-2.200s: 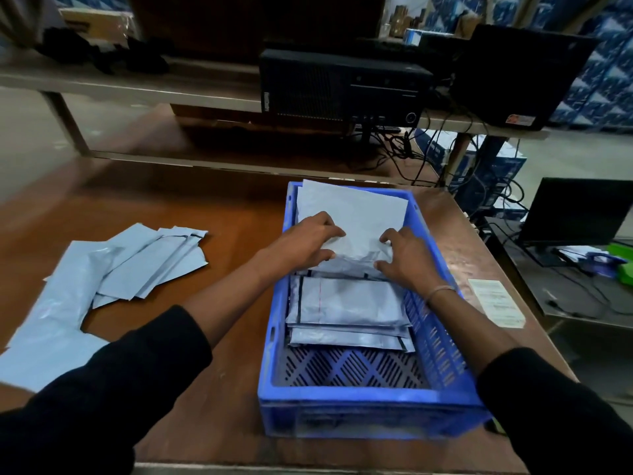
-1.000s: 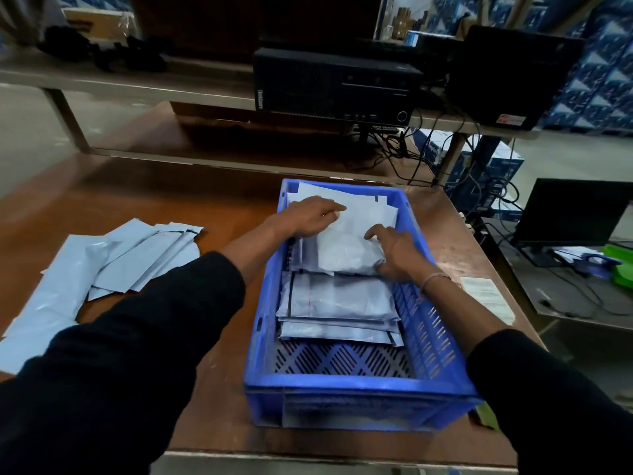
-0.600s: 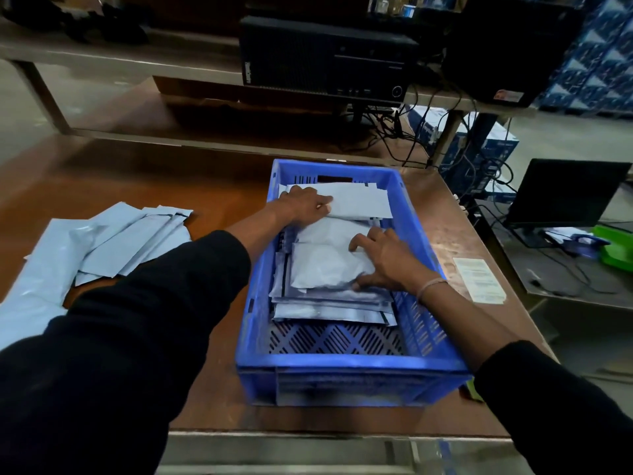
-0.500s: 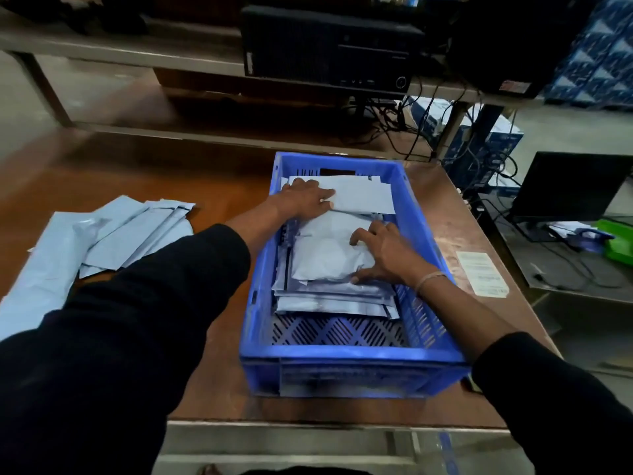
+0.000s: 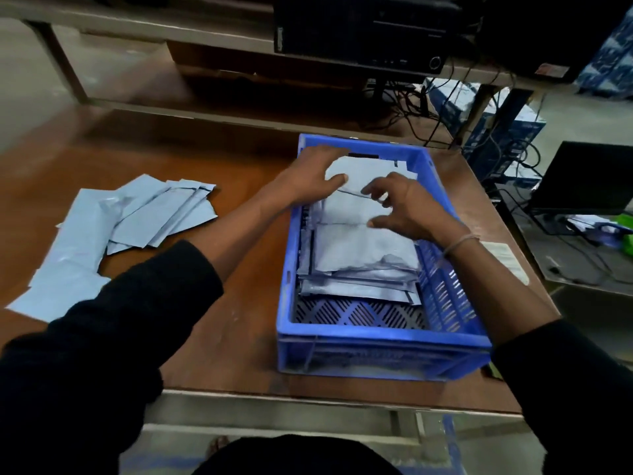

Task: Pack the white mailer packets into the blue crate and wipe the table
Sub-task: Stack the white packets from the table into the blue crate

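A blue crate [image 5: 378, 344] stood on the right part of the brown desk [image 5: 219, 334], near its front edge, and both hands worked inside it. A stack of white mailer packets [image 5: 359, 255] filled the far and middle part of the crate, while its perforated floor showed bare at the near end. The left hand [image 5: 310, 180] reached over the crate's left wall and lay on the farthest packet [image 5: 363, 171], fingers bent over its near-left corner with the thumb alongside; the frame was blurred there, so it seemed to be pressing the packet down rather than pinching it. The right hand [image 5: 409, 209] hovered over the middle of the stack with fingers spread and loosely curled, the fingertips touching or just above the top packet, and it grasped nothing that could be made out. A thin band circled the right wrist, and both arms wore black sleeves pushed up the forearm. More loose packets [image 5: 137, 217] lay fanned and overlapping on the left side of the desk, well apart from the crate. A paper label [image 5: 505, 260] lay on the desk just right of the crate. Beyond the desk a black computer case [image 5: 363, 29] sat on a shelf, with tangled cables [image 5: 414, 108] hanging beneath it
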A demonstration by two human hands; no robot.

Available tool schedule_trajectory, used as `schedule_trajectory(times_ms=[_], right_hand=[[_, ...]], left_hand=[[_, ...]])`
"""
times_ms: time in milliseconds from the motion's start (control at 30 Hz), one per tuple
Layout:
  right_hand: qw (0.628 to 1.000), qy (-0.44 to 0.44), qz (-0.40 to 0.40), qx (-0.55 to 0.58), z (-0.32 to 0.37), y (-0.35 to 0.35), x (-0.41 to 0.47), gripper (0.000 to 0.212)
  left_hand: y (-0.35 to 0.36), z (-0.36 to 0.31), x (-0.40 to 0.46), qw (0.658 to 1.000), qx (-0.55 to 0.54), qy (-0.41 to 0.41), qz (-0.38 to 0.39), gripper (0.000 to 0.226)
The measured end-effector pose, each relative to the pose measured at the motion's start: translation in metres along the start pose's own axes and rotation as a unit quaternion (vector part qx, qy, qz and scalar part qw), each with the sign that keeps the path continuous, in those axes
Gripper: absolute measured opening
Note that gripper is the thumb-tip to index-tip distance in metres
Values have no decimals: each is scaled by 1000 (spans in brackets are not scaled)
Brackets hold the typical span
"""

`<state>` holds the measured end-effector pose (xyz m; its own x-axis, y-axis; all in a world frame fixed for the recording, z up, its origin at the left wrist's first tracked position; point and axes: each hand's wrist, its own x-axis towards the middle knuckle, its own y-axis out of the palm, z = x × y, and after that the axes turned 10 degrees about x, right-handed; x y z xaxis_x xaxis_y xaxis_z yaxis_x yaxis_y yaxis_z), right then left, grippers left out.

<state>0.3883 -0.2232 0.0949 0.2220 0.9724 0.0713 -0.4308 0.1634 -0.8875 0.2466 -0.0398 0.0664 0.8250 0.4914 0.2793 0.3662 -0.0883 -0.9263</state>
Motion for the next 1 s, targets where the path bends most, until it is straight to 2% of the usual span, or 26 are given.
schedule_trajectory(times_ms=[133,267,367,500,600,700,767,833,900,1000], right_hand=[[988,-25,-47,148,53,12,34,34],[977,-44,-16,209,111,47,83,27],[968,-11,64,243,149,85,122,24],[926,105,199,302,192,138,163,7],[906,159,257,297,212,184,191,18],[889,209,211,347,221,232,222,24],[882,230,154,381,230,256,232,14],[865,258,107,418,241,276,241,15],[852,280,69,436,240,300,257,22],[861,293,33,415,226,341,292,42]], left_hand=[[-24,40,-41,992,-79,-61,-77,50],[-31,103,-88,977,-130,-151,-70,38],[-31,145,-131,964,-147,-217,-49,39],[-27,192,-177,950,-143,-274,-49,37],[-31,225,-201,939,-128,-318,-39,38],[-34,256,-219,933,-121,-339,-28,39],[-36,272,-227,931,-115,-346,-25,38],[-38,288,-232,928,-114,-353,-22,38],[-38,300,-233,925,-120,-359,-16,38],[-36,318,-231,918,-137,-372,3,36]])
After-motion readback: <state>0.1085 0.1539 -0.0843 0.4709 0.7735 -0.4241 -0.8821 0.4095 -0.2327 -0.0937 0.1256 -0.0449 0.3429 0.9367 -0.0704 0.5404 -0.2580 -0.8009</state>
